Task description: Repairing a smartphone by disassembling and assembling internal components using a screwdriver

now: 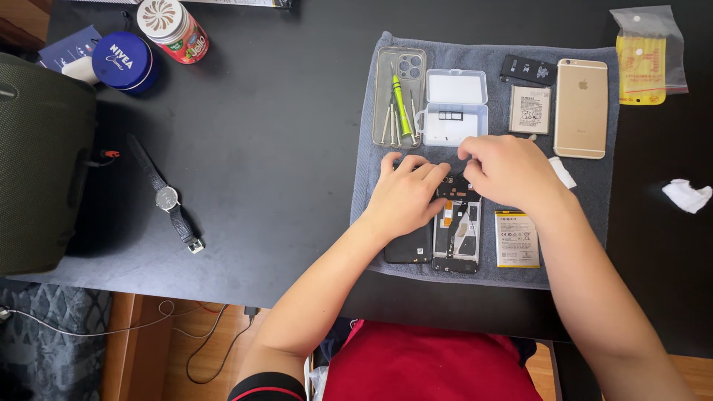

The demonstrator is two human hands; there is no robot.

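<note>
Two hands work an opened phone. Left hand lies flat beside it; right hand pinches its top. Light, fragile; grip edges.

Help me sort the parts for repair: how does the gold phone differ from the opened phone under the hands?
The gold phone lies whole, back up, at the towel's far right, untouched. The opened phone has no cover, its inner parts bare, and both the left hand and right hand rest at its top. Both lie flat on the grey towel.
</note>
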